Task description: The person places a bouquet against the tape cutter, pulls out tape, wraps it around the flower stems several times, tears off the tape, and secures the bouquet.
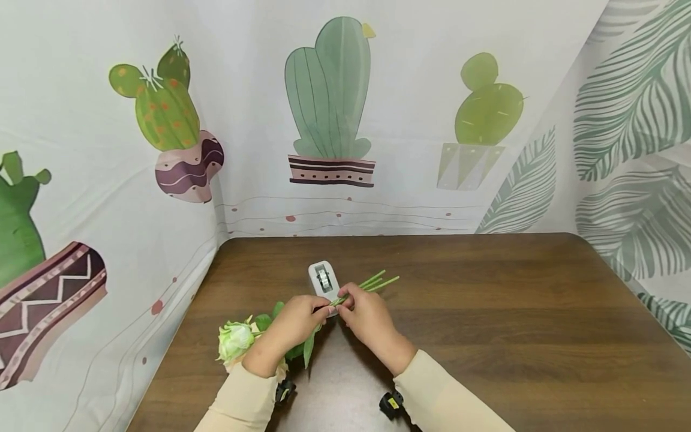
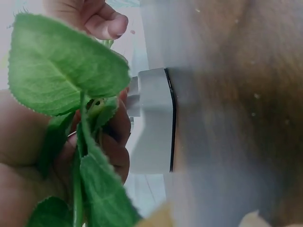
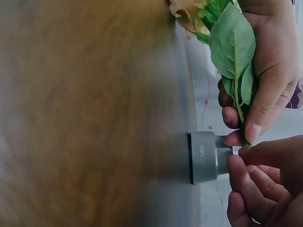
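Note:
My left hand grips a small bunch of artificial flowers by their green stems, which point away to the right past both hands. A pale green-white rose hangs out on the left side, and broad toothed leaves lie over the left palm in the left wrist view. Close beside it, my right hand pinches the stems between thumb and forefinger, its other fingers curled. The two hands' fingertips nearly meet. Just behind them stands a white-grey tape dispenser, its near end partly hidden by the fingers.
A dark wooden table lies under everything. Behind and to the left hangs a white cloth printed with cacti and leaves. Peach petals show beside the leaves in the right wrist view.

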Action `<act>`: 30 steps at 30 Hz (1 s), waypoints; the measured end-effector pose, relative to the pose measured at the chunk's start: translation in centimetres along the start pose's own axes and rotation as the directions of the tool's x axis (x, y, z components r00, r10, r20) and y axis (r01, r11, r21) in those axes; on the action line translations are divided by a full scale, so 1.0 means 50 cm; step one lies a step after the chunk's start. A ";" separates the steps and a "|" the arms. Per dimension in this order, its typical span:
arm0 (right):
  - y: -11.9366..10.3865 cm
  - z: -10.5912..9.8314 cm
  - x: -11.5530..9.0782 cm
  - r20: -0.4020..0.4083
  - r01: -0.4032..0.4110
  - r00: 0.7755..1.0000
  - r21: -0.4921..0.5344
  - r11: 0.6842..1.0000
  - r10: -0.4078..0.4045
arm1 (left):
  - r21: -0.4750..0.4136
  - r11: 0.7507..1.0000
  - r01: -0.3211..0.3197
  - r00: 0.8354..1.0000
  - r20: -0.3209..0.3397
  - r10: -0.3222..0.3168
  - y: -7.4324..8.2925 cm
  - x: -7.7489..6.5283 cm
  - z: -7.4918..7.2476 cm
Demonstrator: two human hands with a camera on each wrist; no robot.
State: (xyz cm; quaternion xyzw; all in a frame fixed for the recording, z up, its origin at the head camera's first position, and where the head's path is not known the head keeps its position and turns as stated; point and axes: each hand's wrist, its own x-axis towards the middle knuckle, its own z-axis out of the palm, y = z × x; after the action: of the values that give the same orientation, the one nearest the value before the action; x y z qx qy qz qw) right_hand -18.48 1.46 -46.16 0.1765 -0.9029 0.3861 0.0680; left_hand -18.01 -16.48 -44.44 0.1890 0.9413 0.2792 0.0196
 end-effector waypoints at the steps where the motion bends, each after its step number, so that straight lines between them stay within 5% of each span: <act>1: 0.000 -0.001 0.001 -0.002 0.011 1.000 -0.023 1.000 -0.011 | -0.002 1.000 0.003 1.000 -0.001 -0.003 0.000 -0.001 0.000; 11: 0.004 -0.007 0.007 -0.020 0.110 0.993 -0.199 0.974 -0.116 | 0.056 0.998 -0.009 1.000 -0.014 0.010 0.005 0.000 -0.003; 19: 0.015 -0.012 0.017 -0.091 0.281 0.939 -0.359 0.890 -0.333 | 0.134 0.991 -0.019 0.998 -0.051 0.026 0.007 -0.001 -0.001; 30: 0.025 -0.023 0.034 0.074 0.343 0.937 -0.375 0.861 -0.342 | 0.182 0.983 -0.029 0.995 -0.088 0.046 0.012 -0.004 -0.001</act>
State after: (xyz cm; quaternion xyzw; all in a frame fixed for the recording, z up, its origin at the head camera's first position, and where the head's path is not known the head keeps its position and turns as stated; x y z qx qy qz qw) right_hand -20.53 2.64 -45.77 0.3181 -0.9150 0.1840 0.1665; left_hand -17.61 -16.10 -44.10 0.1946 0.9589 0.2015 -0.0460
